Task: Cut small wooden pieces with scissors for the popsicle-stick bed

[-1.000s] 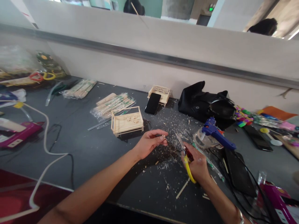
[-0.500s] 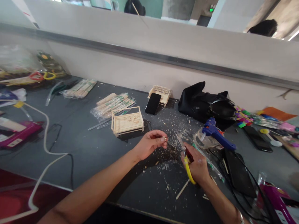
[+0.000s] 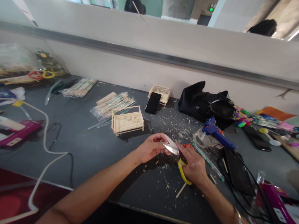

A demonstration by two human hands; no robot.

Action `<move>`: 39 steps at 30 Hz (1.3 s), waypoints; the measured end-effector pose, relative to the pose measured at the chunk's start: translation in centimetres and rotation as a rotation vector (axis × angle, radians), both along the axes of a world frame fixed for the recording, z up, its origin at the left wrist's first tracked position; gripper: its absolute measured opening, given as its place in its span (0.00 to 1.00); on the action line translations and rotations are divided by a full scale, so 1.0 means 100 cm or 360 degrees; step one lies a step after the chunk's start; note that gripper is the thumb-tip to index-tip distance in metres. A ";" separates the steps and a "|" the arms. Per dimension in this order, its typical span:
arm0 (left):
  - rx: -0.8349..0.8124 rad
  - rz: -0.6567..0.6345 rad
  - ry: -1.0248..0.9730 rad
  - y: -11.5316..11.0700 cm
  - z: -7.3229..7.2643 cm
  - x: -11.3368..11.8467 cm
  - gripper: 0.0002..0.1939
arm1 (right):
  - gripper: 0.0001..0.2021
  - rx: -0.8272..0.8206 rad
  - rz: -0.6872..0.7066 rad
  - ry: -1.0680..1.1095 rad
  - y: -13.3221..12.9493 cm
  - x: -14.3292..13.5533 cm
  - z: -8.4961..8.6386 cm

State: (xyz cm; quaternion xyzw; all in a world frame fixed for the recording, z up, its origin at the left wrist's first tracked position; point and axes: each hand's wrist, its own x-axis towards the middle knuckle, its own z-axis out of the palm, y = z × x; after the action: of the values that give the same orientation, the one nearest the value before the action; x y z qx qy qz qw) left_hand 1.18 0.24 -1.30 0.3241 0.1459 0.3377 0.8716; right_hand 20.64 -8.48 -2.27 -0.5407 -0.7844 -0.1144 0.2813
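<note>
Scissors [image 3: 172, 148] with one yellow and one red handle loop are in my right hand [image 3: 194, 163], their blades apart and pointing left. The blades reach the fingertips of my left hand [image 3: 153, 147], which is closed in a pinch; what it pinches is hidden behind the blades. Beyond my left hand stands a small wooden-stick frame [image 3: 127, 122] with little pieces lying on its top. Fine wood chips [image 3: 167, 179] are scattered on the dark table around and below both hands.
Behind are a phone [image 3: 153, 103] leaning on a small stick bench [image 3: 164, 93], wrapped stick bundles [image 3: 114, 107] and a black bag [image 3: 205, 102]. A blue glue gun [image 3: 217, 133], black cables and a dark phone [image 3: 239, 172] lie right. A white cable [image 3: 46, 137] runs along the left.
My right hand has brought the scissors left to my left hand, and the blades have opened at its fingertips. My left hand has shifted slightly.
</note>
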 end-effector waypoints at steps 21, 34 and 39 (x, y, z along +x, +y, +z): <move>-0.0024 -0.0022 -0.0092 -0.002 -0.005 0.001 0.12 | 0.32 0.0006 0.0002 -0.0052 -0.003 -0.004 0.001; -0.0048 0.0004 -0.0075 -0.004 -0.007 0.003 0.13 | 0.32 0.0091 -0.0048 -0.0116 -0.004 -0.008 0.002; -0.0056 0.0004 -0.0076 -0.005 -0.006 0.004 0.13 | 0.37 0.0142 -0.0064 -0.0147 -0.004 -0.011 0.004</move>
State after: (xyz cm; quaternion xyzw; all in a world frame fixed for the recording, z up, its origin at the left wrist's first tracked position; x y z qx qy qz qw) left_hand 1.63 -0.24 -1.91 0.3003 0.1313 0.3438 0.8800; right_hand 19.53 -8.85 -1.90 -0.5374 -0.7797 -0.1797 0.2663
